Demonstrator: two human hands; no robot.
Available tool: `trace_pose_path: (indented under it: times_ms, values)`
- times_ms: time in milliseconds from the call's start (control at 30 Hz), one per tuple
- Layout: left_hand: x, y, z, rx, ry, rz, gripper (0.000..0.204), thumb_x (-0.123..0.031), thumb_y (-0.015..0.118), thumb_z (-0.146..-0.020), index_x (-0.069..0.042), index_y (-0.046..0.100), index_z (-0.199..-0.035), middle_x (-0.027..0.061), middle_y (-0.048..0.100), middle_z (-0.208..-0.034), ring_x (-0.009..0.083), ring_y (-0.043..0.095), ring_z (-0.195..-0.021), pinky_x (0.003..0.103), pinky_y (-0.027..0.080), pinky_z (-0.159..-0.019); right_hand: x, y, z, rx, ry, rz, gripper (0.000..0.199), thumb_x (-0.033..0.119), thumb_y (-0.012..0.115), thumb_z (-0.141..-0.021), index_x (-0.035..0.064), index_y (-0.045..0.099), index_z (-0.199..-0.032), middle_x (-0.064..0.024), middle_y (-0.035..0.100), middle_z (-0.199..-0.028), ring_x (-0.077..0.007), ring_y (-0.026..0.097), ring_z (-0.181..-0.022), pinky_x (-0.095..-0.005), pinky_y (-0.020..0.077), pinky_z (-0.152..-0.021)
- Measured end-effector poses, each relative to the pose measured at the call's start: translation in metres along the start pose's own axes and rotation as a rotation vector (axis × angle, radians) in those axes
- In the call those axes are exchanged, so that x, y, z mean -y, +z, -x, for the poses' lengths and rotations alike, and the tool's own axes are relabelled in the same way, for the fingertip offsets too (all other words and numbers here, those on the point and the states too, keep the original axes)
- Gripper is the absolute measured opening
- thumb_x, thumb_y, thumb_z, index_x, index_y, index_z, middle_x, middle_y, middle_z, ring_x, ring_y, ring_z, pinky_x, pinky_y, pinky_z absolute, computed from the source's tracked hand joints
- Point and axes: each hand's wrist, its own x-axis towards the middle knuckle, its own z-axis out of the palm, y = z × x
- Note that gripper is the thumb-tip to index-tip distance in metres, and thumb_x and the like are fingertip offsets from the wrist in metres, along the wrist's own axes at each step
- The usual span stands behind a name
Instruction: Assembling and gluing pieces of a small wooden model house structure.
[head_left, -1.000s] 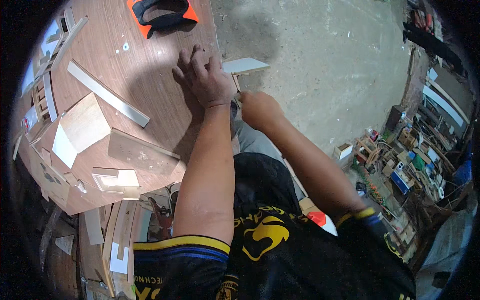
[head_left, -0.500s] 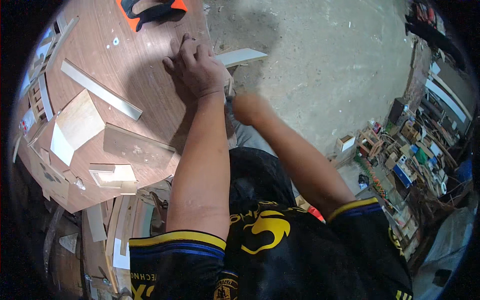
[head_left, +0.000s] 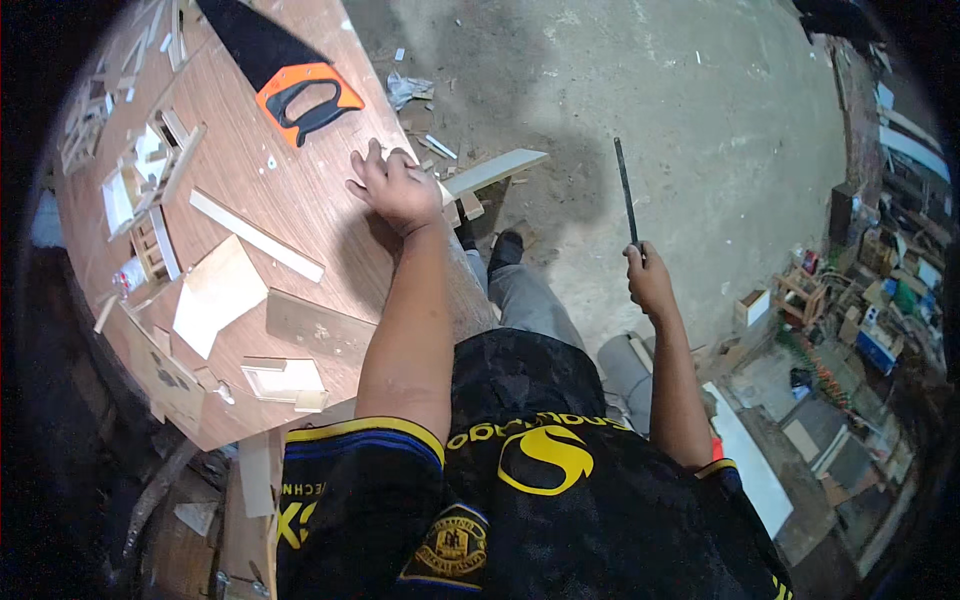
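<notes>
My right hand (head_left: 650,279) is closed around one end of a long, thin, dark bar (head_left: 626,190) that looks like a file. The bar points away from me over the concrete floor, apart from the table. At the table's right edge, my left hand (head_left: 398,190) lies with its fingers spread and slightly bent. A pale wood strip (head_left: 497,171) juts out past the edge from beside that hand; its inner end is hidden. Beyond my left hand, a handsaw (head_left: 322,103) with an orange and black handle rests on the tabletop.
The wood-grain table (head_left: 340,215) carries a narrow white strip (head_left: 257,234), a pale angular panel (head_left: 222,292), a flat brown board (head_left: 315,322) and a small frame (head_left: 285,379). Scraps lie on the floor by its edge. Wood and clutter (head_left: 875,340) are piled at the right.
My right hand has swung from beside the table edge out to the right, with the bar now plainly visible. My left hand stays at the edge. The view has shifted, showing more of the handsaw.
</notes>
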Motion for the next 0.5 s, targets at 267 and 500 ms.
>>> trace_pose_path:
  times_ms: [267, 500]
  values:
    - [0.024, -0.029, 0.004, 0.178, -0.023, 0.142, 0.014, -0.004, 0.046, -0.08, -0.008, 0.057, -0.086, 0.0114, 0.053, -0.136, 0.0346, 0.037, -0.135, 0.056, 0.021, -0.112, -0.097, 0.004, 0.05, 0.161, -0.083, -0.056, 0.032, 0.032, 0.053, -0.096, -0.0001, 0.055, -0.1, -0.0221, 0.059, -0.084, -0.0363, 0.059, -0.078, -0.0407, 0.0459, -0.073]
    - [0.017, -0.09, 0.025, 0.433, -0.185, 0.422, 0.057, -0.028, 0.072, -0.079, -0.003, 0.052, -0.126, 0.0189, 0.054, -0.13, 0.0372, 0.047, -0.124, 0.049, 0.03, -0.108, -0.172, -0.027, 0.03, 0.124, -0.007, -0.222, 0.018, 0.029, 0.056, -0.097, 0.0108, 0.052, -0.095, 0.0033, 0.043, -0.058, -0.0073, 0.038, -0.041, -0.0263, 0.0294, -0.036]
